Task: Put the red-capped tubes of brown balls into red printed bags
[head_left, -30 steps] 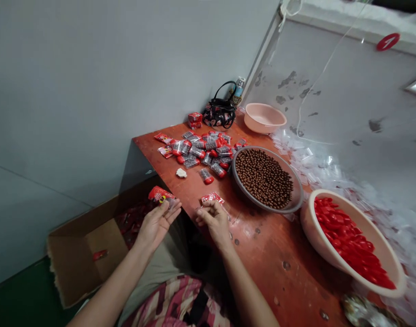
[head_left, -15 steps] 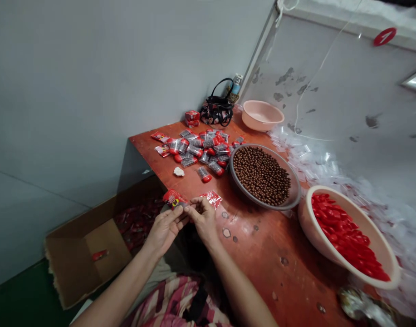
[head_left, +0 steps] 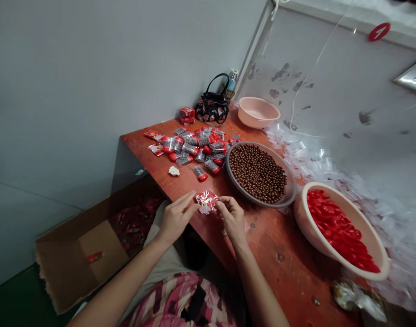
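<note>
Near the worktop's (head_left: 272, 254) front edge, the shiny red packet (head_left: 206, 200) was between both hands. The right hand (head_left: 233, 220) pinched its right side; the left hand (head_left: 176, 218) was at its left side, its grip impossible to confirm. Glare and creases blurred the print, and fingertips hid the side edges. Its long axis seemed to run roughly sideways; which end led was unclear.
</note>
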Motion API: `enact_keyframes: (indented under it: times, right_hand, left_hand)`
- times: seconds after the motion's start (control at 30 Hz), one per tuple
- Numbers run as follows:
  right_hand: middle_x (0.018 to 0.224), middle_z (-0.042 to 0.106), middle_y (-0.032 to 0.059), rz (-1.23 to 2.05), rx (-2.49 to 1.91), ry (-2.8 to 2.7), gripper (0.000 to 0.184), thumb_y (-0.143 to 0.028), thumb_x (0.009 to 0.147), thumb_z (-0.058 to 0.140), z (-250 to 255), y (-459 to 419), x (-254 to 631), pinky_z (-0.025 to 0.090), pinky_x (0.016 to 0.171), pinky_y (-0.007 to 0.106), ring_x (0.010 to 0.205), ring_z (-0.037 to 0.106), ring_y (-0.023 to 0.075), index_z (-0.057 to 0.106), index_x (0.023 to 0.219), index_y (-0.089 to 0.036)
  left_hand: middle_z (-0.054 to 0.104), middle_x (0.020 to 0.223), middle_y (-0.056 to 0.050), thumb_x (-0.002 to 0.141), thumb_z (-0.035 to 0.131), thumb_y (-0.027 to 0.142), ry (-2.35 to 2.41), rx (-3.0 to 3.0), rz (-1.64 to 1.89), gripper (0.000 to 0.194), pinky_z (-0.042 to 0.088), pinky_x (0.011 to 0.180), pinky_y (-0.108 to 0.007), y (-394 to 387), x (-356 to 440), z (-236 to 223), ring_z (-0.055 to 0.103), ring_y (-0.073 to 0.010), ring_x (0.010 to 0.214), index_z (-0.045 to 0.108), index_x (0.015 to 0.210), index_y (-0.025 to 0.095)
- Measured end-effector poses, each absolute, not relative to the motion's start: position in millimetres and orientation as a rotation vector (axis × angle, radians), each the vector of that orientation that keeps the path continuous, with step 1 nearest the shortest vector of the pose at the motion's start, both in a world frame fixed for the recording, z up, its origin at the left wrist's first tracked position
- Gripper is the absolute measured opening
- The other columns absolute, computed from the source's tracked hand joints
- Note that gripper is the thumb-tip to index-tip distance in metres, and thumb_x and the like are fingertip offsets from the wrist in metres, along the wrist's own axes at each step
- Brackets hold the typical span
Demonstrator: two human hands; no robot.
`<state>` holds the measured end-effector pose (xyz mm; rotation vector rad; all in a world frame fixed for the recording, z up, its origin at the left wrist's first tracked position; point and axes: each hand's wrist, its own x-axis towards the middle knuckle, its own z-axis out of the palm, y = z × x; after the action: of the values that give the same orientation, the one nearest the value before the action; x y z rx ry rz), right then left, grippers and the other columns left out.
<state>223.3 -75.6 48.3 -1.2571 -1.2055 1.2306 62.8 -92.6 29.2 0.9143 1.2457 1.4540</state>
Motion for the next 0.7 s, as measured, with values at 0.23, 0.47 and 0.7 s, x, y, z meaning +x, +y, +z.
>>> enact_keyframes:
  times: [0.23, 0.47, 0.7]
  right_hand:
    - [0.069, 0.056, -0.0015, 1.175, -1.328, -1.302, 0.015, -0.032, 0.075, 0.054, 29.9, -76.0, 229.0, 0.041, 0.051, 0.02, 0.056, 0.05, 0.0102, 0.055, 0.081, -0.018]
    - [0.08, 0.061, 0.0008, 1.146, -1.293, -1.354, 0.026, -0.031, 0.071, 0.059, 28.6, -58.8, 216.1, 0.045, 0.068, 0.026, 0.071, 0.057, 0.0138, 0.054, 0.093, -0.019]
    - [0.059, 0.051, -0.0064, 1.446, -1.104, -1.154, 0.031, -0.025, 0.066, 0.064, 30.9, -44.5, 201.4, 0.04, 0.05, 0.018, 0.049, 0.048, 0.0072, 0.051, 0.093, -0.018]
  left_hand:
    - [0.056, 0.115, -0.007, 0.064, 0.065, 0.015, 1.435, 1.557, 1.358, 0.028, 0.011, 0.101, -0.047, -66.8, 89.2, -0.5, 0.034, -0.0255, 0.12, 0.065, 0.09, 0.027]
    - [0.051, 0.121, -0.008, 0.078, 0.049, 0.017, 1.527, 2.1, 1.282, 0.03, 0.025, 0.098, -0.048, -74.6, 82.8, -15.0, 0.038, -0.0241, 0.117, 0.057, 0.107, 0.023]
    - [0.058, 0.111, -0.007, 0.068, 0.061, 0.031, 1.458, 1.232, 1.429, 0.047, 0.041, 0.087, -0.036, -87.9, 71.7, 6.5, 0.053, -0.0244, 0.1, 0.053, 0.113, 0.02]
